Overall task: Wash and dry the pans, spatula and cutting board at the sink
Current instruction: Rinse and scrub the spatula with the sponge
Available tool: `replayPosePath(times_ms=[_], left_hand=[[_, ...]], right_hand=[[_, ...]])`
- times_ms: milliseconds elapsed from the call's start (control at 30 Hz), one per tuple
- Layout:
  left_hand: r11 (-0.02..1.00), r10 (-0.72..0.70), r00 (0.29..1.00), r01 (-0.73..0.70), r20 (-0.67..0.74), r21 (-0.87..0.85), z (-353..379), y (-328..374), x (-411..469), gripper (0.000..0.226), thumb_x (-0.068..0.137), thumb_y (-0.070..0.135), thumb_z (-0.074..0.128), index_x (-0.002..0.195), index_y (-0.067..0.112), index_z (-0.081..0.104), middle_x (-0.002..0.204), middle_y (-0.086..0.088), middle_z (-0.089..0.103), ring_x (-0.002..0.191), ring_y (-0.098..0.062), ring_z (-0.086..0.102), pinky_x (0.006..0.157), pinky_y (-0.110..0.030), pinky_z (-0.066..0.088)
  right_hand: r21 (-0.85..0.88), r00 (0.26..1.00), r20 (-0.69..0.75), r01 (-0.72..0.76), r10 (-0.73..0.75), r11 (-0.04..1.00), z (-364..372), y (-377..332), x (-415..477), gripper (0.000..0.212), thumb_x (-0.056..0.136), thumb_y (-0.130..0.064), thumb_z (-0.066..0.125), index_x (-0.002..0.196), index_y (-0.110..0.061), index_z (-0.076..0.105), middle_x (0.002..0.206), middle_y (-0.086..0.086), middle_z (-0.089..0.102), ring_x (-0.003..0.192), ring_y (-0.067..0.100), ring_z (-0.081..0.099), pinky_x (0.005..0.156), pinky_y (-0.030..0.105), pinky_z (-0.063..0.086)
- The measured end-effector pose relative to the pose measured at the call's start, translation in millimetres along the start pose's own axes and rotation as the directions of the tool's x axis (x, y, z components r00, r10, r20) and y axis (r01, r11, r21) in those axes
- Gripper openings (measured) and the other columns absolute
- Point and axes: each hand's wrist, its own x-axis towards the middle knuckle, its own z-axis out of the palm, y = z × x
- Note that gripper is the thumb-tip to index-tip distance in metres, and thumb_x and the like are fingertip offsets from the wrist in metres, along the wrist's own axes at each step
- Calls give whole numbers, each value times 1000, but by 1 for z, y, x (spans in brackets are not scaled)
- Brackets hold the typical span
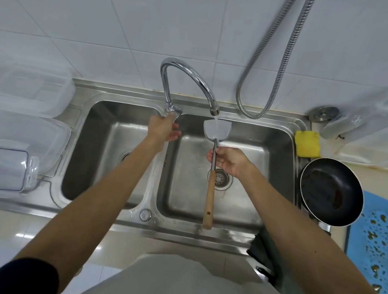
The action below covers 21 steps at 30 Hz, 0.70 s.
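Head view, from the left: clear plastic tubs (pixel 20 93) sit on the drainer, smooth and boxy with rounded corners. The left hand (pixel 163 129) reaches over the left basin to the lever (pixel 174 111), probably to set the flow. It touches the lever, but I cannot tell whether the fingers close on it. The chrome tap (pixel 189 76) arches over to the right basin and pours onto the spatula (pixel 216 131), which is held blade-up and face-on so water sheets down the flat steel. The right hand (pixel 228 161) has its fingers curled round the thin metal shank, just above the wooden handle, which hangs over the drain. This looks like the rinsing step. Right of the sink (pixel 178 233) lie a yellow sponge (pixel 307 144), a round dark pan (pixel 330 191) with greasy residue, and a blue board (pixel 380 240) spotted with oil. Both pan and board look unwashed.
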Motion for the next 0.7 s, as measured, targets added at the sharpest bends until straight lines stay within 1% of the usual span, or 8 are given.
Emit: replayPosePath(times_ms=[133,167,267,333,367,433,567,700], left_hand=[[991,38,999,-38,2,132,7,12,31,22,101,20,55,102,0,63,81,-10,65,53,-18,66,53,-31,57],[986,49,999,-46,-15,158,9,12,36,22,101,19,54,99,-1,65,79,-10,65,51,-17,66,53,-31,57],[972,99,994,-86,-51,219,11,13,44,29,99,12,54,73,7,65,67,-7,64,49,-18,63,58,-35,58],[958,121,991,-102,-56,266,13,18,45,32,95,5,51,65,10,62,61,-3,63,46,-17,61,51,-31,55],[952,128,991,-108,-50,288,13,22,45,32,94,4,49,65,10,61,60,-3,63,44,-15,59,46,-27,52],[932,150,988,-128,-40,341,14,28,48,27,94,5,49,74,7,66,64,-5,66,43,-13,60,42,-24,49],[907,191,982,-176,-1,383,17,33,55,22,98,13,52,93,-1,69,78,-11,72,51,-15,64,49,-25,54],[890,206,978,-180,-17,419,20,36,59,28,101,23,54,95,0,68,71,-9,69,43,-12,61,61,-35,60]], right_hand=[[-10,999,-19,-49,49,999,-6,2,4,16,99,9,48,109,13,59,88,23,69,78,33,72,63,39,62],[-14,998,-30,-62,61,998,-8,3,5,14,99,9,48,106,13,59,86,24,69,77,33,72,63,39,62],[-16,993,-77,-93,91,996,-15,7,7,13,100,9,46,103,13,58,86,26,68,78,35,70,59,39,62],[-24,989,-109,-103,100,994,-19,11,6,12,100,9,46,101,12,57,87,26,67,79,35,69,59,39,62],[-24,987,-121,-108,104,994,-20,13,5,12,100,9,46,98,12,57,87,26,67,79,35,68,58,38,62],[-14,984,-142,-108,105,994,-23,18,4,10,100,10,47,98,12,57,87,27,66,78,35,67,53,36,61],[17,977,-187,-99,101,995,-29,24,1,9,96,8,58,104,11,59,89,24,66,64,29,71,50,33,59],[0,977,-200,-81,79,997,-32,23,-4,8,91,2,70,95,3,63,82,16,68,56,23,72,48,29,57]])
